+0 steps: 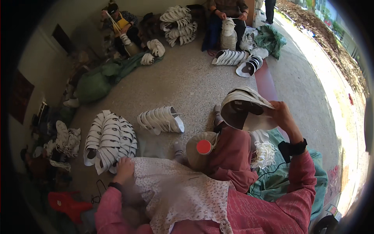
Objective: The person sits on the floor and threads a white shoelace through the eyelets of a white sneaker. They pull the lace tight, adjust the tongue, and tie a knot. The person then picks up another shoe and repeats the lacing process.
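My right hand [283, 117] is raised and holds a stack of white shoe uppers [244, 104] by its right end, dark inner side facing me. My left hand [124, 169] rests low on the floor at the near edge of a large bundle of nested white uppers [110, 139], fingers touching it. A tan shoe form with a red round cap [203, 147] stands on my lap between my knees. A floral cloth [183, 191] covers my left leg.
A smaller row of white uppers [161, 119] lies on the concrete floor ahead. White laces [265, 153] and a green sack [280, 179] sit at my right. Two other people [120, 27] [228, 15] sit at the far side among more stacks [179, 24]. A red object [66, 203] lies lower left.
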`<control>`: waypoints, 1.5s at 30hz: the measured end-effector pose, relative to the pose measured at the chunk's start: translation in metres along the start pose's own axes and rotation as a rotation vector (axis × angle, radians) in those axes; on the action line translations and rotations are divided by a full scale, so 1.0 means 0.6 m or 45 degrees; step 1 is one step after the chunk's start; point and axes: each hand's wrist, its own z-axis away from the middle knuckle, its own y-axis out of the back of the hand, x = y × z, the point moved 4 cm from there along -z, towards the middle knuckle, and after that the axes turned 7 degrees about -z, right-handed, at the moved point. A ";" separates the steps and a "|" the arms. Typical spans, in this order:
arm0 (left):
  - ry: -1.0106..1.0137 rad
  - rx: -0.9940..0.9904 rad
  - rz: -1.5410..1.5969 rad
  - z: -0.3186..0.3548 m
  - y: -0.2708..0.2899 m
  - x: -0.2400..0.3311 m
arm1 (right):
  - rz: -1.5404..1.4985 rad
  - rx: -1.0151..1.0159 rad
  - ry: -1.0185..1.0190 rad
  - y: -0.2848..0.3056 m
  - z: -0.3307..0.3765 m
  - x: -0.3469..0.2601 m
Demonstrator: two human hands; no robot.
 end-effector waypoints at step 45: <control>-0.887 -0.336 1.309 -0.083 0.343 0.364 | 0.553 0.287 1.093 0.117 0.000 -0.578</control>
